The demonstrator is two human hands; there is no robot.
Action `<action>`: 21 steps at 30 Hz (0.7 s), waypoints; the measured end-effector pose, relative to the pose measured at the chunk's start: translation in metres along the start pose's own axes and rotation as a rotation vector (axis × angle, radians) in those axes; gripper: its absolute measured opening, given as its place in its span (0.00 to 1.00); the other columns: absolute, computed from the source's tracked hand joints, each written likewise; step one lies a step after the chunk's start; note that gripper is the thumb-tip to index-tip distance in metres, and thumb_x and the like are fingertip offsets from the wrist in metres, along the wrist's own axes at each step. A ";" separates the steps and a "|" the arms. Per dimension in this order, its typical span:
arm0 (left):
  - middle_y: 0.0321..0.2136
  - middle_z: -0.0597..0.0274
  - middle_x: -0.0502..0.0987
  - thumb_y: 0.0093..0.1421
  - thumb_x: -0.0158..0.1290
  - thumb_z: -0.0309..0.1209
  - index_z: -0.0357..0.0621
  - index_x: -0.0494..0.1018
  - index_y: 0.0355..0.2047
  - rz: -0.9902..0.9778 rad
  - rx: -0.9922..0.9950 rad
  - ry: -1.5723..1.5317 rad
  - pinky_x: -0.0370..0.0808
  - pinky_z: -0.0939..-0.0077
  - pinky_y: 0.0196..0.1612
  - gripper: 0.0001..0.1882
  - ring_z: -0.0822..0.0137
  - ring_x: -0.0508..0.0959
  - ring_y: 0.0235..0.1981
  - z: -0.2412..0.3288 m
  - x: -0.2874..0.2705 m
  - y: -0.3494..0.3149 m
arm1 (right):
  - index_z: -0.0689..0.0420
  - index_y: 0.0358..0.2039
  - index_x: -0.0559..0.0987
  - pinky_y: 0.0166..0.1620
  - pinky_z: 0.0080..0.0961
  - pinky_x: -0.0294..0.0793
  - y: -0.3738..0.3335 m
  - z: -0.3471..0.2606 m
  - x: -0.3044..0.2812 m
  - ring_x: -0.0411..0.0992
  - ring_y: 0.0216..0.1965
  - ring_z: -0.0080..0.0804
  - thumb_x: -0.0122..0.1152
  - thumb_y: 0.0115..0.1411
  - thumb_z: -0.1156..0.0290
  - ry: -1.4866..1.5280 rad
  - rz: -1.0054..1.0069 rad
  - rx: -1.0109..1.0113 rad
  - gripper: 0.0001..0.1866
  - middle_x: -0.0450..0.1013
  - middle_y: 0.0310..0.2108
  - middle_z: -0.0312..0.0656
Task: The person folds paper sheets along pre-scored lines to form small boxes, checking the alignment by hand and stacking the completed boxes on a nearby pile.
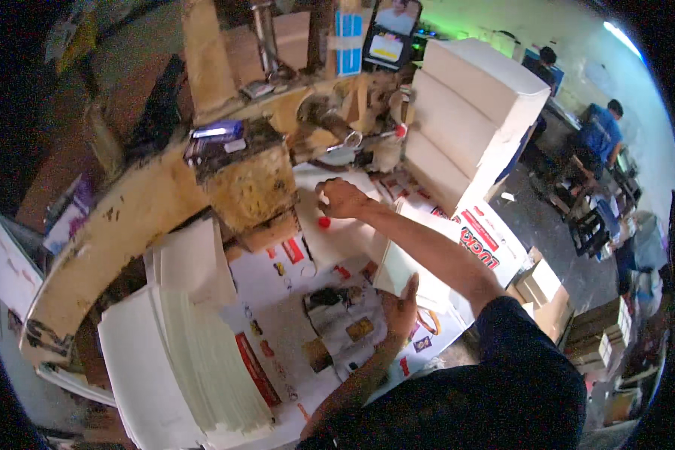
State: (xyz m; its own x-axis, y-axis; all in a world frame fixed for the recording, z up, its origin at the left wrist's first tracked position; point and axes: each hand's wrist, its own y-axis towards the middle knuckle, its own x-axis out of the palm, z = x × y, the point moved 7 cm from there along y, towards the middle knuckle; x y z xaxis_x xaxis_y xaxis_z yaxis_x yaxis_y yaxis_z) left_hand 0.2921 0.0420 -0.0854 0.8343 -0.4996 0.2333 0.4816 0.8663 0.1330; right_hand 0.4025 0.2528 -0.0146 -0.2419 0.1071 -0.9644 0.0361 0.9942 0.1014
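Hanging near the worn yellow machine point(251, 189), the right hand point(342, 199) looks curled; the left hand point(402, 309) is thumb-up beside the cream paper stack point(394, 271). Whether either grips anything, I can't tell. A careless sweep of the right forearm point(427, 241) could skew those sheets.

Lens rides on worker's head, left one of side-by-side fisheye pair, on near side of worn yellow machine point(251, 191) and above its block. Faces steeply down and forward onto machine. Close range: worker's right hand point(343, 199) reaches toward machine, dark sleeve point(521, 360) looms large on near side. Sweep very wide: beyond machine's right, co-worker in blue point(601, 133) shows far off, small. Edges bow toward dark rim.
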 end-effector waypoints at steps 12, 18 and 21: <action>0.49 0.49 0.72 0.62 0.59 0.33 0.30 0.61 0.57 -0.049 -0.222 -0.179 0.71 0.67 0.52 0.29 0.62 0.73 0.49 -0.047 -0.005 -0.004 | 0.61 0.33 0.79 0.47 0.41 0.77 0.026 0.032 0.022 0.76 0.42 0.53 0.56 0.48 0.78 -0.059 -0.007 0.149 0.10 0.75 0.38 0.56; 0.49 0.49 0.71 0.60 0.61 0.29 0.31 0.61 0.53 0.032 -0.173 -0.074 0.71 0.68 0.52 0.27 0.61 0.72 0.49 -0.022 -0.004 -0.003 | 0.60 0.33 0.80 0.38 0.39 0.77 0.020 0.045 0.008 0.77 0.29 0.45 0.58 0.49 0.75 0.016 0.083 -0.150 0.10 0.78 0.28 0.49; 0.48 0.52 0.72 0.60 0.60 0.24 0.33 0.61 0.54 -0.010 -0.146 -0.082 0.71 0.73 0.51 0.25 0.65 0.72 0.48 -0.020 -0.004 0.003 | 0.59 0.35 0.81 0.36 0.35 0.76 0.005 0.022 -0.007 0.77 0.28 0.39 0.62 0.50 0.74 0.242 0.075 -0.297 0.10 0.78 0.28 0.49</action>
State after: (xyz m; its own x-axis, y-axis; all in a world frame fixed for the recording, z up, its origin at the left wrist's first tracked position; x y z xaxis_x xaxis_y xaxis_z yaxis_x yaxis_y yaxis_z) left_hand 0.2955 0.0461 -0.1055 0.8073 -0.5017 0.3109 0.5290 0.8486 -0.0043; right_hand 0.4254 0.2563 -0.0128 -0.4721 0.1438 -0.8697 -0.2111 0.9395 0.2699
